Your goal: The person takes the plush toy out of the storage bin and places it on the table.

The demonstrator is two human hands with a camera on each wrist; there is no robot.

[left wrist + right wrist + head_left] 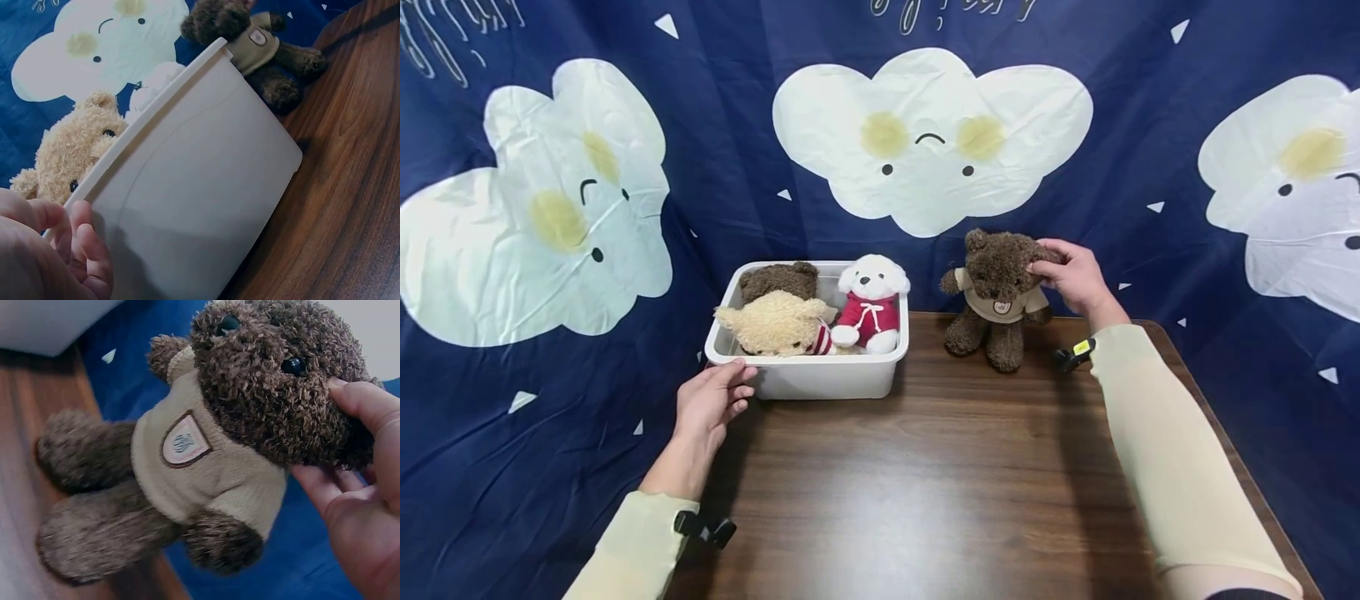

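Observation:
My right hand [1071, 275] grips the side of a brown teddy bear's head, thumb on the front and fingers behind. The teddy bear [181, 450] wears a beige shirt with a badge, and its legs hang down at the far edge of the table. At the front left corner of a white plastic bin [823, 381], my left hand [711, 400] pinches the rim between thumb and curled fingers. Inside the bin lie a cream plush bear [778, 321] in red stripes, a white plush dog [871, 304] in a red hoodie, and a dark brown plush [778, 282] partly hidden behind the cream one.
The wooden table [917, 483] stretches in front of the bin, its right edge running beside my right arm. A dark blue curtain [722, 167] with white clouds hangs right behind the table and at both sides.

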